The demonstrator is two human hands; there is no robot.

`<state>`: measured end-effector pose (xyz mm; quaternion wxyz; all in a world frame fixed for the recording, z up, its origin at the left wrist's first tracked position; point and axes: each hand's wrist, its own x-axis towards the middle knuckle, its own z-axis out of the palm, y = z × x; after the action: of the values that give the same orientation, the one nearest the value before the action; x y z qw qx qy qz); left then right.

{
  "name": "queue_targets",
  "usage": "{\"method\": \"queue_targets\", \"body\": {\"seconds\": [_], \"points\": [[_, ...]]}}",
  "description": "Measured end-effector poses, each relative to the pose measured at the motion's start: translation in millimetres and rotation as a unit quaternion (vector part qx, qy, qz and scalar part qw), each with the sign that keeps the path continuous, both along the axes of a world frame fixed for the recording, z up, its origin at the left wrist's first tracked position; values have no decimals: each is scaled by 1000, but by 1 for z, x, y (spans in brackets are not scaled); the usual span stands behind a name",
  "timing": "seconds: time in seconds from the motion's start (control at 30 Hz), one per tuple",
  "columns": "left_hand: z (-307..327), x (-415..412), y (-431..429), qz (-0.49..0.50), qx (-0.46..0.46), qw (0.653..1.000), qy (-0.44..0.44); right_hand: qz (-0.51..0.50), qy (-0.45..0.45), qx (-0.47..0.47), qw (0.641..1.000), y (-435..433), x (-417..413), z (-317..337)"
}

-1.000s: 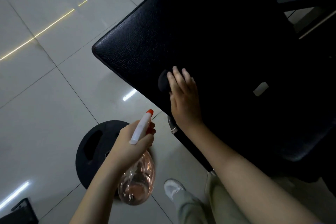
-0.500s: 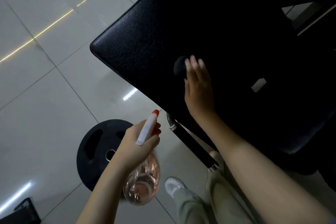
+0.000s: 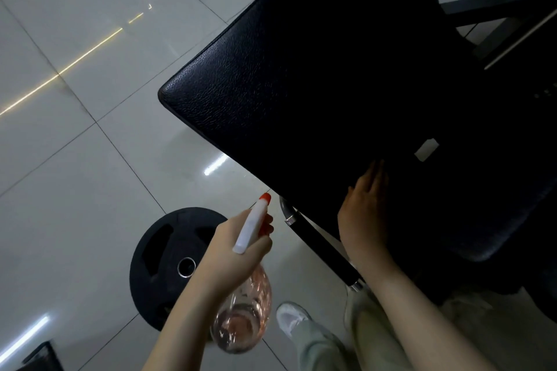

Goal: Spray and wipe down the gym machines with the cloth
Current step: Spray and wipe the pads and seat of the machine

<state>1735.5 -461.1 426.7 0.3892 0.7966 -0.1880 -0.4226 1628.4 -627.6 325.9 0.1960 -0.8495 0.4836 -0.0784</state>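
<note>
We cannot see the cloth, likely under our right hand (image 3: 366, 214), fingers straight on the pad (image 3: 301, 84) at four o'clock; limp, it needs flat pressure. At six o'clock our left hand (image 3: 235, 256) grips the light spray bottle (image 3: 244, 322) by its neck.

black weight plate (image 3: 168, 259) flat on glossy tiled floor (image 3: 75, 190), white shoe (image 3: 291, 318) near it, pale trousers (image 3: 370, 337)

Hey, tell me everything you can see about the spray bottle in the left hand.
The spray bottle has a clear, pink-tinted rounded body with a little liquid low inside, a white spray head, and an orange-red nozzle tip and trigger. The left hand grips its neck, holding it tilted in the air, nozzle aimed toward the black bench pad. A black weight plate lies below it.
</note>
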Motion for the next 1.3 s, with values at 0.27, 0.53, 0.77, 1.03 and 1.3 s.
{"method": "queue_targets", "body": {"seconds": [0.27,0.53,0.77,1.03,1.3], "points": [[-3,3,4,27,22,999,-15,157,-98,-51,981,14,74,10],[5,3,2,4,18,999,-40,293,-30,-120,948,-6,-31,-13],[0,0,2,30,20,999,-7,352,-43,-132,926,7,40,4],[-1,-6,2,16,12,1000,-11,379,-13,-162,911,-6,-71,-21],[-3,-8,0,1,25,1000,-13,372,-37,-172,911,-3,-46,-27]]}}
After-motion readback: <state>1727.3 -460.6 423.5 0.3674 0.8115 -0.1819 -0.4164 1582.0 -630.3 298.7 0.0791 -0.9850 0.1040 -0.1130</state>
